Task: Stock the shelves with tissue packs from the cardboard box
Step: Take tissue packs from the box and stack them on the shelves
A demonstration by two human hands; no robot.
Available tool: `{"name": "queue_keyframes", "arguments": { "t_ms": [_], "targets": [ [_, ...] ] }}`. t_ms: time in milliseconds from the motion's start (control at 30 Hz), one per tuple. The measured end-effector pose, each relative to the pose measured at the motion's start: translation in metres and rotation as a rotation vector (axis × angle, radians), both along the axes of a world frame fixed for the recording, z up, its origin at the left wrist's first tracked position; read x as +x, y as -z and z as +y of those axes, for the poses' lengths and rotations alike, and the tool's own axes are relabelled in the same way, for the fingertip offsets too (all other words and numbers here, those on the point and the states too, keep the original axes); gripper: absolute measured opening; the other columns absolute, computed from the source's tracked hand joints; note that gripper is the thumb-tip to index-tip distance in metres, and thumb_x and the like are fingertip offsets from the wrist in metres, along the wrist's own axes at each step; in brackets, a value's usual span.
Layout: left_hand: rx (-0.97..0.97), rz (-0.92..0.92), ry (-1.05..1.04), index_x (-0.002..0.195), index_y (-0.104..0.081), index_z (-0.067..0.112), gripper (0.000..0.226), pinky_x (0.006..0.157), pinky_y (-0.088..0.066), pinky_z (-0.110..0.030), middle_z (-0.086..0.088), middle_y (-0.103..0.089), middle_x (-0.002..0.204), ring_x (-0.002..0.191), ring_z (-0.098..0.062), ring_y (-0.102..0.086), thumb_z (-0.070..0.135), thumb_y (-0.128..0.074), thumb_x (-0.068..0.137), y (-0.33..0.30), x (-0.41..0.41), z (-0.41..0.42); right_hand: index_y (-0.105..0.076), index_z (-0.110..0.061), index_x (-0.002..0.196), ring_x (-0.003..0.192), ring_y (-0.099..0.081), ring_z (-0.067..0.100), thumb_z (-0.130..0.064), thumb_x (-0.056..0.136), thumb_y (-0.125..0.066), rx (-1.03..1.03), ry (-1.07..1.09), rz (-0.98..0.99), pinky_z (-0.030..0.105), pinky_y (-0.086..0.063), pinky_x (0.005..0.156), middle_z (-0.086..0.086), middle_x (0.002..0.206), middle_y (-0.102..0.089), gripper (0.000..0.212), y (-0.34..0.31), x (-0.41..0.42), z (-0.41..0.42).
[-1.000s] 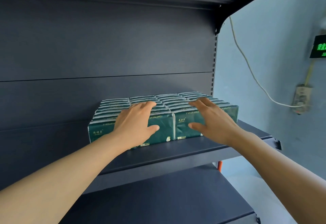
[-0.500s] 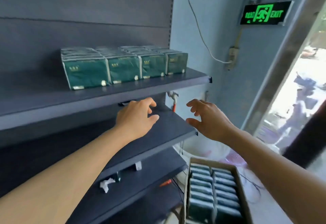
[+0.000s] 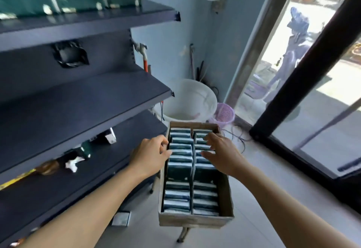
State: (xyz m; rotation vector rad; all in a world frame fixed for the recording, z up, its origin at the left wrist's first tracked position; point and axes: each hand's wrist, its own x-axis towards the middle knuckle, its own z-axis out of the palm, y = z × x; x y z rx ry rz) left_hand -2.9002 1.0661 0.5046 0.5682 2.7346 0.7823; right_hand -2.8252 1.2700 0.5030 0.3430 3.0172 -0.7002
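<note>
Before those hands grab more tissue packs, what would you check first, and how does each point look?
1. Left hand free: ok, fingers loosely spread, holding nothing.
2. Right hand free: ok, open above the packs.
3. Tissue packs left in the cardboard box: ok, two rows remain.
4. Box steady: cannot tell, only part of a support shows beneath it.
5. Room on the shelf beside the box: ok, bare surface shows.
6. Hands touching the packs: cannot tell.
</note>
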Motion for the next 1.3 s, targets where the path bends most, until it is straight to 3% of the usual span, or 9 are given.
{"name": "queue_keyframes", "arguments": {
  "t_ms": [133,267,433,633,833,1000,1167,1300],
  "targets": [
    [-0.075,-0.111,-0.003,0.109,-0.059,0.028,0.023,0.082,-0.051,-0.034,0.015,-0.062,0.086,0.094,-0.015,-0.062,0.033,-0.059,0.087,0.058,0.005,0.042,-0.050,-0.015,0.124,0.107,-0.055,0.024,-0.032,0.086,-0.061,-0.042,0.031,-0.119,0.035,-0.046,0.087,0.005,0.119,-0.057,0.043,0.056,0.000,0.047],
    [-0.162,-0.217,-0.040,0.117,-0.055,0.030,0.029,0.084,-0.050,-0.035,0.012,-0.061,0.106,0.099,-0.015,-0.058,0.033,-0.059,0.088,0.115,0.004,0.072,-0.047,-0.015,0.128,0.105,-0.054,0.021,-0.030,0.089,-0.058,-0.092,0.032,-0.235,0.030,-0.045,0.082,0.004,0.119,-0.055,0.043,0.110,-0.007,0.083],
    [-0.308,-0.202,0.018,0.129,-0.047,0.024,0.040,0.090,-0.046,-0.034,0.005,-0.050,0.130,0.116,-0.017,-0.049,0.026,-0.058,0.090,0.180,-0.007,0.091,-0.041,-0.014,0.135,0.123,-0.045,0.022,-0.027,0.090,-0.058,-0.157,0.008,-0.349,0.031,-0.040,0.098,0.005,0.134,-0.047,0.049,0.178,-0.020,0.102],
    [-0.437,-0.093,0.121,0.136,-0.040,0.020,0.052,0.105,-0.033,-0.036,0.002,-0.039,0.140,0.131,-0.019,-0.035,0.019,-0.061,0.088,0.239,-0.038,0.100,-0.038,-0.017,0.137,0.130,-0.034,0.023,-0.027,0.089,-0.059,-0.029,-0.008,-0.355,0.034,-0.030,0.107,0.002,0.139,-0.041,0.053,0.238,-0.035,0.101],
    [-0.527,0.011,0.181,0.133,-0.041,0.018,0.057,0.093,-0.039,-0.035,-0.002,-0.042,0.133,0.123,-0.021,-0.040,0.006,-0.063,0.081,0.278,-0.051,0.098,-0.036,-0.020,0.137,0.129,-0.034,0.022,-0.028,0.087,-0.059,0.115,-0.011,-0.319,0.034,-0.024,0.109,0.000,0.135,-0.043,0.055,0.277,-0.044,0.096],
    [-0.526,0.042,0.194,0.126,-0.045,0.018,0.047,0.084,-0.042,-0.033,-0.002,-0.049,0.120,0.109,-0.021,-0.046,0.002,-0.058,0.083,0.296,-0.052,0.098,-0.046,-0.020,0.127,0.114,-0.042,0.024,-0.015,0.083,-0.060,0.230,-0.011,-0.295,0.038,-0.029,0.098,0.001,0.120,-0.051,0.046,0.297,-0.042,0.089],
    [-0.391,-0.040,0.137,0.119,-0.045,0.017,0.028,0.078,-0.041,-0.034,0.001,-0.051,0.114,0.110,-0.019,-0.047,0.016,-0.053,0.093,0.285,-0.049,0.095,-0.043,-0.023,0.131,0.119,-0.043,0.021,-0.022,0.089,-0.055,0.190,-0.038,-0.304,0.036,-0.027,0.100,-0.003,0.124,-0.051,0.043,0.287,-0.041,0.092],
    [-0.269,-0.095,0.021,0.116,-0.046,0.022,0.027,0.072,-0.040,-0.033,0.005,-0.055,0.115,0.102,-0.021,-0.054,0.021,-0.057,0.091,0.245,-0.051,0.088,-0.038,-0.021,0.133,0.122,-0.047,0.020,-0.028,0.091,-0.055,0.067,-0.040,-0.291,0.033,-0.032,0.099,-0.001,0.131,-0.051,0.045,0.244,-0.047,0.095]
  ]
}}
